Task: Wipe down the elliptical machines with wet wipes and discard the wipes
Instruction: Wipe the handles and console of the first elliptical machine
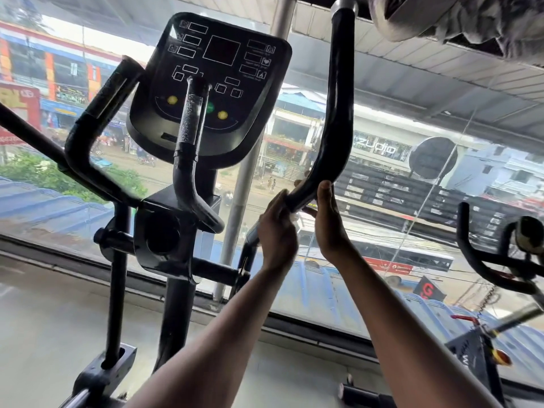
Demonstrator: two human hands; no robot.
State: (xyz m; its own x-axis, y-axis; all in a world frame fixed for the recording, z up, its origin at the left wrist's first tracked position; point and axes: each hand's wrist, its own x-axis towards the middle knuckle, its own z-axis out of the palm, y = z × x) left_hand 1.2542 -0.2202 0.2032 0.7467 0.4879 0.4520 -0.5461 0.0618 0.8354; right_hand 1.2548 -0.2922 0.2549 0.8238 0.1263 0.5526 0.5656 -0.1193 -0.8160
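Note:
A black elliptical machine stands before me, its console [212, 83] at upper centre. The long right handlebar [338, 98] rises from a bend at mid-frame to the top. My left hand [276, 234] curls its fingers round the bar just below the bend. My right hand [326, 222] grips the bend itself, thumb on the near side, fingertips showing behind the bar. A small pale patch shows between my hands; I cannot tell whether it is a wipe. The left handlebar [88, 128] and a short centre grip [188, 122] are untouched.
A large window [382, 201] runs right behind the machine, with a street beyond. Another exercise machine's handlebars [494, 260] stand at the right. Grey cloth [471, 19] hangs at the top right. Pale floor [44, 319] lies at lower left.

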